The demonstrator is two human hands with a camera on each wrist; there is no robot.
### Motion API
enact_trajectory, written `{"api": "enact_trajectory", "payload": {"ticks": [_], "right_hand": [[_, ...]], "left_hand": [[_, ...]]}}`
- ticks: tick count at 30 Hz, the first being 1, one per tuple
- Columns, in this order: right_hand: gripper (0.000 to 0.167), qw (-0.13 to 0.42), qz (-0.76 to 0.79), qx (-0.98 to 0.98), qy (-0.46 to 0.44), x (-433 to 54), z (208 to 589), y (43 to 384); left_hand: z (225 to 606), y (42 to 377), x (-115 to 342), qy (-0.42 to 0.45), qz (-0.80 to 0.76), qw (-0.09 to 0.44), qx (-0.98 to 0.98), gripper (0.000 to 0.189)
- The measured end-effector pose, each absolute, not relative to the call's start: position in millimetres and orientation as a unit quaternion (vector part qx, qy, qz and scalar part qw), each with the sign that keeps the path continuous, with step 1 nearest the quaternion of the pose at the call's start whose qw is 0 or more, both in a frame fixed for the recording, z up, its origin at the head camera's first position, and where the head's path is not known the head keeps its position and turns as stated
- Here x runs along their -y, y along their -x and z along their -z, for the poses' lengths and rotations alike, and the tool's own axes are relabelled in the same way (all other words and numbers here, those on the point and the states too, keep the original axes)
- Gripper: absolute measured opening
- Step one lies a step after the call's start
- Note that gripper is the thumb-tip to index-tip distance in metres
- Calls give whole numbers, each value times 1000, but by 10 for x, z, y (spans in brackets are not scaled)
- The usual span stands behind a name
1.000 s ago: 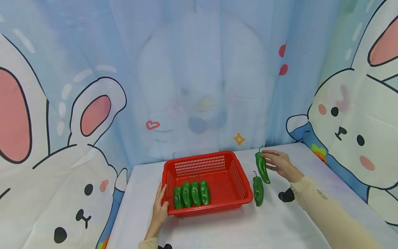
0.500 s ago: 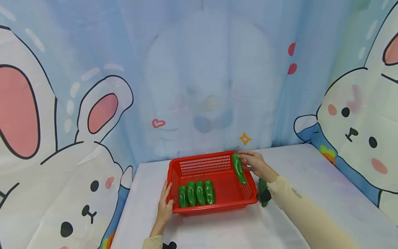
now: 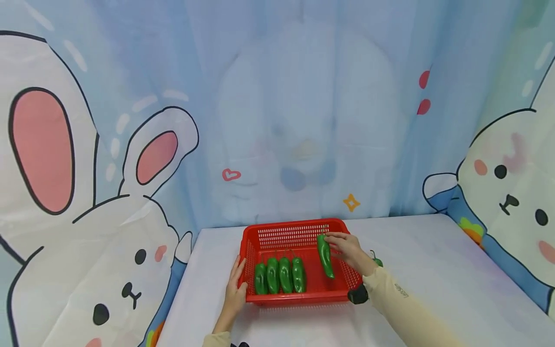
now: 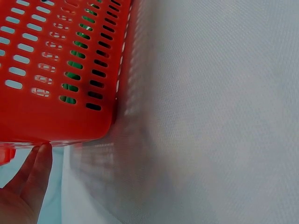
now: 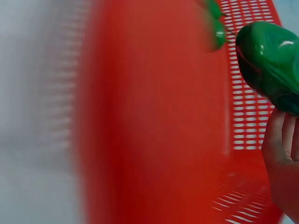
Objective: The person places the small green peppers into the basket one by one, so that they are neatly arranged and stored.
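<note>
My right hand (image 3: 347,248) pinches a long green chili pepper (image 3: 324,255) over the right half of a red plastic basket (image 3: 303,298). In the right wrist view the pepper (image 5: 268,60) looms large above the fingers (image 5: 275,135). Several more green peppers (image 3: 285,274) lie side by side in the basket's left half, stems pointing away. My left hand (image 3: 236,289) rests against the basket's left side, with extended fingers touching the wall in the left wrist view. Behind the right wrist, another green pepper (image 3: 378,262) on the table is mostly hidden.
A white cloth (image 3: 416,260) covers the table under the basket. Blue curtains (image 3: 295,120) printed with white rabbits hang behind the table and at both sides.
My right hand has carried the pepper leftward from the table to over the basket. The left hand stays at the basket's side, and the head view has shifted somewhat.
</note>
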State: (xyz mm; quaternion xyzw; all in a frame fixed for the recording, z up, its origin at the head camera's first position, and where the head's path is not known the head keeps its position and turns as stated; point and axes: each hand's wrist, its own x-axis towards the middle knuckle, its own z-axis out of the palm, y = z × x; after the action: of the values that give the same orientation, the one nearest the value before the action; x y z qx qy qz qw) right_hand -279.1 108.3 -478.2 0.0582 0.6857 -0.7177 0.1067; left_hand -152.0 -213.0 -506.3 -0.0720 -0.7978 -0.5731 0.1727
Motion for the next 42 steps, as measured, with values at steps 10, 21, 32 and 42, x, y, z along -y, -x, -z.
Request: {"api": "enact_trajectory", "payload": {"ticks": [10,21,32,42], "right_hand": [[47,99,717,-683,-98,-932,4971,2765],[40,102,697,-697,-135,-818,5138,2754],[27,99,660,-730,-146,-776,5265,2655],[17,111,627,-760,-131,-757,5287,2687]], "left_hand": [[5056,1510,2126,71,566,168,804,61],[4988,1496,2124,75,568,173,801,60],[5066,1480,2128,72,560,171,807,63],[5042,1505,2135,72,564,169,805,62]]}}
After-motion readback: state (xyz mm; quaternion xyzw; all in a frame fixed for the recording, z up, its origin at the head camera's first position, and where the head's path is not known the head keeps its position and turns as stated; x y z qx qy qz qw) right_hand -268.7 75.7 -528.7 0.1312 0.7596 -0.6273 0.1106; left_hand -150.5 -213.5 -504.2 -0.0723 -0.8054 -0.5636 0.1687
